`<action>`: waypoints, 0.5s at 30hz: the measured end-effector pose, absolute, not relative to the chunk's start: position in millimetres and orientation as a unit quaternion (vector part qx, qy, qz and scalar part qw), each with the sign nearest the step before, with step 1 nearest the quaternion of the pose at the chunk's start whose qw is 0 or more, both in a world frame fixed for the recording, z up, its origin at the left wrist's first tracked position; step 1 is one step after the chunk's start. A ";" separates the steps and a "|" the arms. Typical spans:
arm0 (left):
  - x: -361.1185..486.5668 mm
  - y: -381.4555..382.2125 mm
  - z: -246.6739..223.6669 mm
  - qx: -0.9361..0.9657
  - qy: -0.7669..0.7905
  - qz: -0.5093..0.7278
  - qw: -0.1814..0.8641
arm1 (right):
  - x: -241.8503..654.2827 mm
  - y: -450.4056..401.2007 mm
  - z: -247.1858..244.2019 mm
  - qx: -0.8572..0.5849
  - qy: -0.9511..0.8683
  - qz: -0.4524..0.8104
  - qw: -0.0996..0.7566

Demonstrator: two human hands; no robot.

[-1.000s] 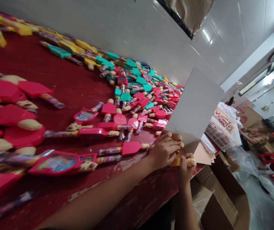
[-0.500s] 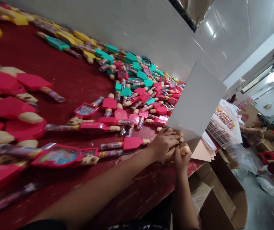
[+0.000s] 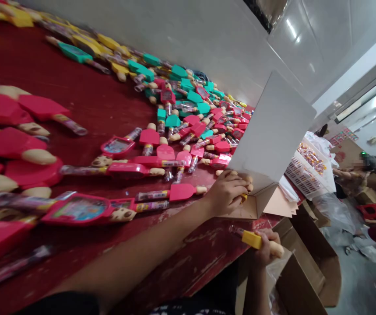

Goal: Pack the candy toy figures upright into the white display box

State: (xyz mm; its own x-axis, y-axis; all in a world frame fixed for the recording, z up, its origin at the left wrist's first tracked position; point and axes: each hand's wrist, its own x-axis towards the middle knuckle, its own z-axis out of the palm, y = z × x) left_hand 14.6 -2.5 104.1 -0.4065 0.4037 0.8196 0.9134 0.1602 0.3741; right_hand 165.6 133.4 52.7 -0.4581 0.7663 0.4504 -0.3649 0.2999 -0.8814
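My left hand [image 3: 227, 195] rests at the left side of a small open carton [image 3: 262, 202], its fingers curled over beige-headed toys [image 3: 247, 180], with a bit of yellow showing under them. My right hand [image 3: 264, 248] grips a yellow toy [image 3: 252, 239] with a beige head and a clear candy tube, in front of the carton near the table edge. The tube points left and the head sticks out to the right. The carton's tall white flap [image 3: 271, 131] stands upright behind both hands.
Pink toys [image 3: 181, 191], green toys [image 3: 195, 98] and yellow toys [image 3: 108, 42] lie across the red table [image 3: 109, 103]. Right of the carton stand a white basket of candy [image 3: 307, 175] and flat cardboard sheets [image 3: 279, 202]. Below is a large open box [image 3: 301, 280]; a person [image 3: 350, 179] is farther back.
My right hand has moved away from the carton, down and to the right, with the yellow toy in it. My left hand has stayed at the carton.
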 end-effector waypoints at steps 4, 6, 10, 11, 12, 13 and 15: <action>14.7 -2.4 103.3 -0.463 -0.709 -0.453 0.280 | 151.2 132.2 68.7 -0.073 -0.597 0.560 0.570; 15.2 -2.6 103.9 -0.460 -0.708 -0.456 0.280 | 142.7 128.1 67.2 -0.038 -0.641 0.512 0.570; 16.7 -2.8 105.2 -0.460 -0.711 -0.452 0.280 | 131.0 116.4 53.6 0.033 -0.746 0.447 0.492; 16.9 -2.8 105.3 -0.461 -0.711 -0.450 0.280 | 129.8 113.5 51.2 0.042 -0.758 0.445 0.474; 17.0 -2.7 105.3 -0.461 -0.711 -0.450 0.282 | 129.2 111.0 49.9 0.048 -0.764 0.446 0.463; 17.0 -2.7 105.2 -0.461 -0.710 -0.451 0.282 | 129.0 109.1 49.6 0.051 -0.769 0.444 0.457; 16.5 -2.7 104.8 -0.459 -0.713 -0.450 0.280 | 128.9 107.5 51.1 0.056 -0.778 0.434 0.452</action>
